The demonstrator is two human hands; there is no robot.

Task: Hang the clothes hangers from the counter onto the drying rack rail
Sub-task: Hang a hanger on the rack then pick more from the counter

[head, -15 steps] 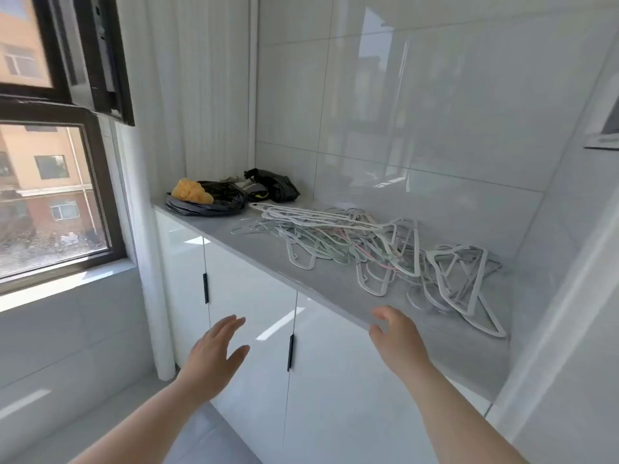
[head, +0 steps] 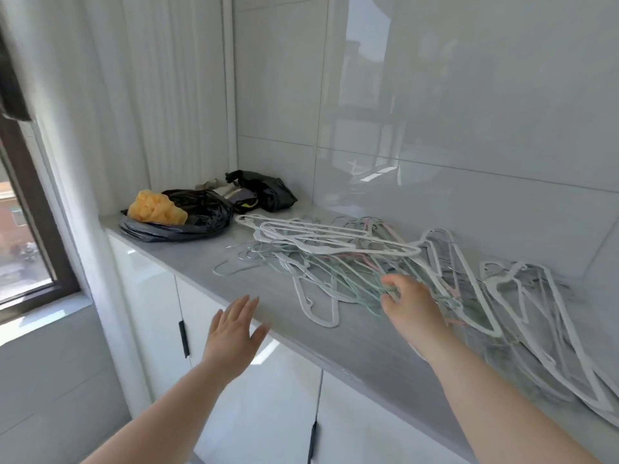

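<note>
Head view: the right hand [head: 412, 309] is reached into the tangled hangers [head: 335, 259] heaped on the counter [head: 351, 353], grip not confirmable; the left hand [head: 232, 333] is held spread, empty, likely to steady the pile

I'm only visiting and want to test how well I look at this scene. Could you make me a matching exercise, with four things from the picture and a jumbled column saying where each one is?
Things:
1. left hand
2. right hand
3. orange lump
4. black door handle

Places:
A. on a black plastic bag at the far end of the counter
B. fingertips in the tangle of hangers
C. on a white cupboard door under the counter
D. fingers straight, holding nothing, near the counter's front edge

Pairs: 1-D, 2-B, 3-A, 4-C
</note>
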